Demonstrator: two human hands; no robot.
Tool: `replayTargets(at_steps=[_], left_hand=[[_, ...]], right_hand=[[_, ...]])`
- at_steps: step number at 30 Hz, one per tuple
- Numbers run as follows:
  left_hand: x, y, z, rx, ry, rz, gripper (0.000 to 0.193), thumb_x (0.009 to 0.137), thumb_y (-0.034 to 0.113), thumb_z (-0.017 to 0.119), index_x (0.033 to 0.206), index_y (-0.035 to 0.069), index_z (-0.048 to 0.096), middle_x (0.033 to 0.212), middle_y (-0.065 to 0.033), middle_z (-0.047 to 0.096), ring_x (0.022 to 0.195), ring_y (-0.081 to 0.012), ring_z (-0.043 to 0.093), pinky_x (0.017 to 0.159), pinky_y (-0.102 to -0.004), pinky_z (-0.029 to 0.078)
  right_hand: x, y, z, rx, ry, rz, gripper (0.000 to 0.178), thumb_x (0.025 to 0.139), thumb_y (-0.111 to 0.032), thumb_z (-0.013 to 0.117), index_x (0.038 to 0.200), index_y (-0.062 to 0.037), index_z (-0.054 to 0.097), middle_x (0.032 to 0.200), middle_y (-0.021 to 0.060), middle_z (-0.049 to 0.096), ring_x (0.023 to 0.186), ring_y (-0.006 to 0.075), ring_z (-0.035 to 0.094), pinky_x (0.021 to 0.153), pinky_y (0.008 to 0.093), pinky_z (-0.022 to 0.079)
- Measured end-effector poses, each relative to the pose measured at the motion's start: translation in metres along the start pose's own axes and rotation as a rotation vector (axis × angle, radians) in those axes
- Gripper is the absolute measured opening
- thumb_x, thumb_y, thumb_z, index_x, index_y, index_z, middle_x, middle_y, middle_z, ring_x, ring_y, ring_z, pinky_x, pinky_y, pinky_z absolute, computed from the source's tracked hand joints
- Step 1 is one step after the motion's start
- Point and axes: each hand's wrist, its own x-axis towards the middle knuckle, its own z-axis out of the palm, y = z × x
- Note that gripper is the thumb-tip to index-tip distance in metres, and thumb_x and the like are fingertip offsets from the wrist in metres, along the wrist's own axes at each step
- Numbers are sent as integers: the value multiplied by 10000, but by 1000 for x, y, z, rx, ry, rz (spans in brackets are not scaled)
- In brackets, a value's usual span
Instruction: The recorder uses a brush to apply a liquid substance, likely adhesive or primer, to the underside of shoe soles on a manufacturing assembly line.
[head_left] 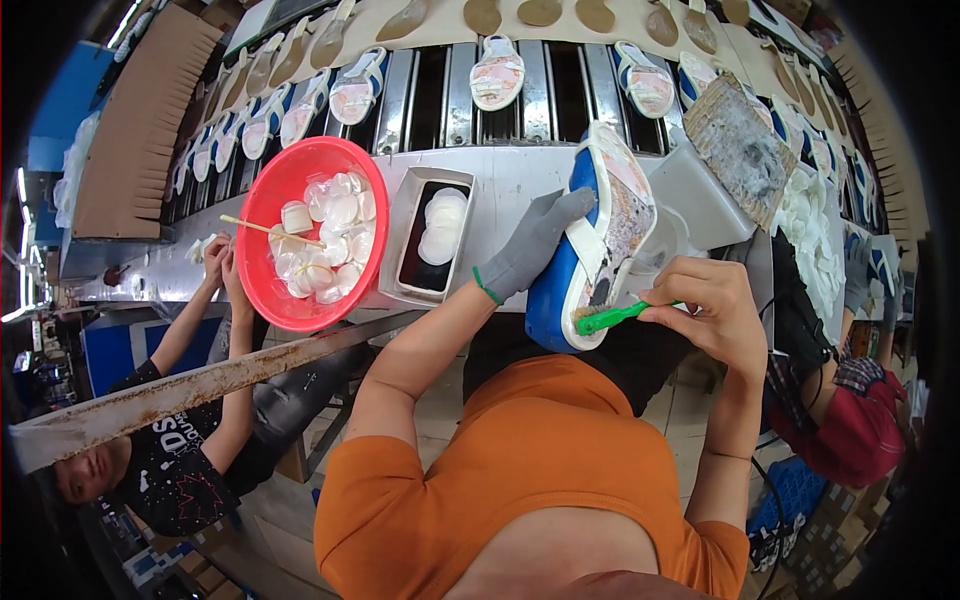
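My left hand (pixel 535 245), in a grey glove with a green cuff edge, is closed around a white sandal upper on a blue shoe last (pixel 560 285). The sole side (pixel 622 235) is turned up and tilted, with pinkish and dark patches inside a white rim. Between the bare fingers of my right hand (pixel 715 305) is a small green-handled brush (pixel 610 318). Its bristle end touches the heel of the sole. Just left of my left hand stands a pale tray (pixel 466 190) with dark liquid and a stack of white round pieces in it.
Left of the tray is a red basin (pixel 262 190) with clear-white discs and a stick. Beyond runs a roller conveyor (pixel 540 90) bearing sandals. A stained board (pixel 740 150) leans on a tub at right. A rusty bar (pixel 220 385) crosses lower left; co-workers flank me.
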Motion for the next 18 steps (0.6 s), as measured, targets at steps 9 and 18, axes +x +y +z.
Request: replayTargets(at_steps=[9, 18], left_hand=[[-3, -3, -4, -170, -142, -293, 586, 1007, 463, 494, 1365, 0, 522, 1193, -152, 673, 995, -192, 697, 865, -311, 578], [-9, -40, -6, -443, -328, -398, 376, 1090, 218, 412, 1413, 34, 464, 1334, -153, 587, 1197, -196, 619, 1011, -300, 532]], right_hand=[[38, 2, -4, 55, -184, -64, 211, 751, -234, 807, 818, -77, 683, 751, 47, 613, 675, 280, 606, 569, 376, 410], [88, -16, -14, -4, -444, -129, 200, 722, -210, 819, 765, -91, 664, 755, 15, 654, 713, 274, 631, 610, 405, 416]])
